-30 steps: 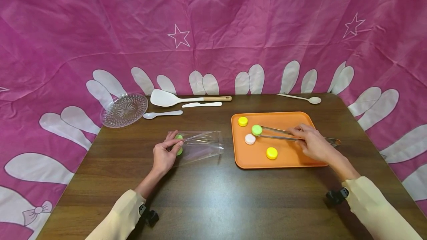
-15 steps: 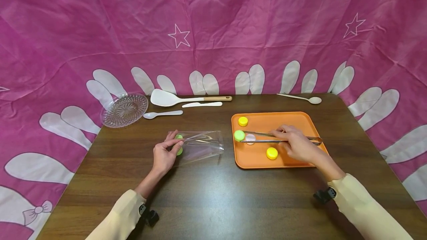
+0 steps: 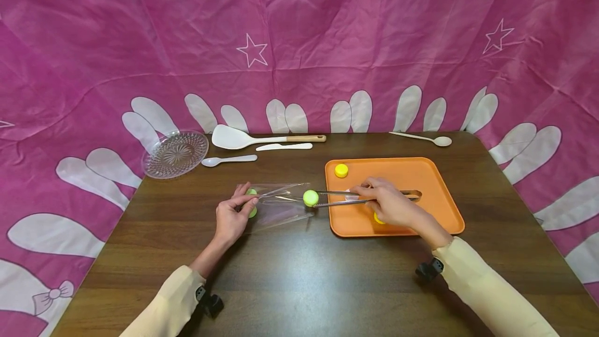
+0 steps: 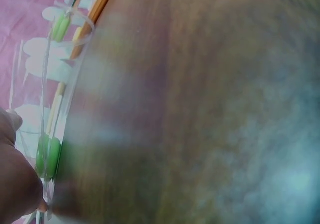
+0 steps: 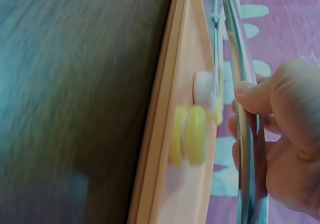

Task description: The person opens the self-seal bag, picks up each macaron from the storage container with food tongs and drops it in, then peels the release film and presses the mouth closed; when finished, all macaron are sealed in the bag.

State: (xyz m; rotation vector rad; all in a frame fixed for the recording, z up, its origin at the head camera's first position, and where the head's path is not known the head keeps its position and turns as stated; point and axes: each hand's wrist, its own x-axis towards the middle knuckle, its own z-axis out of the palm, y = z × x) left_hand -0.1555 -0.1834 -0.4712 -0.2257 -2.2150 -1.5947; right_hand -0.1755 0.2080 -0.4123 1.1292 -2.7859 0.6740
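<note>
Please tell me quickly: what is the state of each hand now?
Left hand: closed, pinching the clear bag.
Right hand: closed around the metal tongs, which grip a green macaron.

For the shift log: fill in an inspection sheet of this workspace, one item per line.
Surface: brown wood-grain table, glare near its middle.
Job's things: clear bag, at least one green macaron inside, partly hidden by fingers; metal tongs holding another green macaron at the bag's tray-side end; orange tray bearing two yellow macarons and a pale macaron.
Clutter: clear patterned plate, white spatula with wooden handle, white knife, white spoon, pale spoon at the back right.
Grips: left grip pinches the bag; right grip holds the tongs.
Cables: nothing seen.
Surroundings: pink cloth backdrop with white shapes and outlined stars.
</note>
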